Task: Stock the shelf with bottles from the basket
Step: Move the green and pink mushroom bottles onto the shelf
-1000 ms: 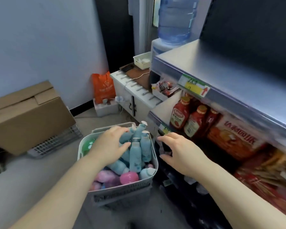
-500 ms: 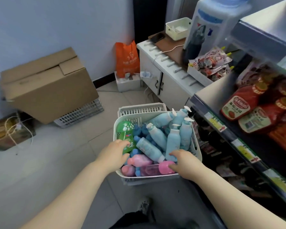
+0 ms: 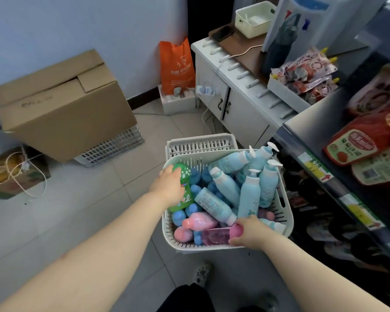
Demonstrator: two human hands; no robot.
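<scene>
With left hand clamped round green bottle at left wall of basket, right hand pinching pink bottle at near rim: lift straight up, clear of neighbours, before swinging right to shelf.

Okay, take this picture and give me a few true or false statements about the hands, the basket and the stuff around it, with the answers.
1. The left hand grips the green plastic bottle at the left of the white slotted plastic basket. True.
2. The right hand is open and holds nothing. False: its grip is on the pink-capped clear bottle at the basket's near edge.
3. Light blue pump bottles lie in the basket. True.
4. The brown cardboard box sits inside the basket. False: it rests on a white mesh crate on the floor.
</scene>
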